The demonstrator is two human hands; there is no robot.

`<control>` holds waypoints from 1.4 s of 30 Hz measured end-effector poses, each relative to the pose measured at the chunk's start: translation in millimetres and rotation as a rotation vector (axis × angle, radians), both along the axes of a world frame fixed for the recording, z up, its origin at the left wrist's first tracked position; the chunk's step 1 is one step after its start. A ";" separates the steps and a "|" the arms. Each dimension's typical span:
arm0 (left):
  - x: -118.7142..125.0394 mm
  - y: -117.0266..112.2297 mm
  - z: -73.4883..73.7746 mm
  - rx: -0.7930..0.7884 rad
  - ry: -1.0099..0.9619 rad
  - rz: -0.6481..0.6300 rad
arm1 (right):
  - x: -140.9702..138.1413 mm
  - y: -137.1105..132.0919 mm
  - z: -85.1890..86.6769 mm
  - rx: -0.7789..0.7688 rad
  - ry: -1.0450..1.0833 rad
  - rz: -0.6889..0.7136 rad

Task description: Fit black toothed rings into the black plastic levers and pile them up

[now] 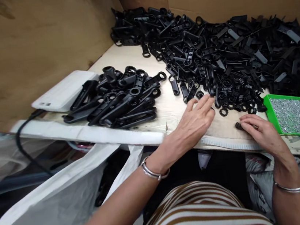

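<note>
Resting beside black parts pile, left hand spread, right hand pinching small black piece, green tray just beside.

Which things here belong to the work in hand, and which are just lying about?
In hand: left hand at the big pile of black parts; right hand pinching a small black part; green tray of metal bits; stack of handles.
Lying about: white box; cable; white bag.
</note>
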State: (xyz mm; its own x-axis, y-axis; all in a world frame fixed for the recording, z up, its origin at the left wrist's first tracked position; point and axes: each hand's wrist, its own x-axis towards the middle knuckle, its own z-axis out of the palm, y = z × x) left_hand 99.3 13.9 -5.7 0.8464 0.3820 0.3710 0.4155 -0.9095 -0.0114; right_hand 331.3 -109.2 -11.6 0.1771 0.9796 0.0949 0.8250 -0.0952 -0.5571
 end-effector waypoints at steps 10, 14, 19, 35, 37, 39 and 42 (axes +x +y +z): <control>29.8 -8.9 5.4 -0.285 -0.131 -0.086 | -10.9 -0.1 -9.1 0.139 -0.292 -0.059; 29.1 -13.4 2.7 -0.376 -0.030 0.020 | -8.3 1.3 -8.5 0.106 -0.308 -0.039; 19.1 -15.0 -3.4 -0.450 0.093 0.108 | -9.3 6.0 -3.4 0.045 -0.384 0.031; 4.0 -32.9 -0.1 -1.805 -0.716 -0.096 | -45.5 -9.3 5.3 0.285 0.514 -0.090; 7.9 -37.2 -6.9 -1.869 -0.809 -0.094 | -56.8 -7.4 4.1 0.334 0.476 -0.083; 11.4 -41.5 -9.5 -1.892 -0.850 -0.119 | -67.1 -3.3 4.2 0.385 0.386 -0.078; 14.0 -46.8 -5.5 -1.925 -0.817 -0.114 | -78.0 4.3 4.2 0.442 0.248 -0.062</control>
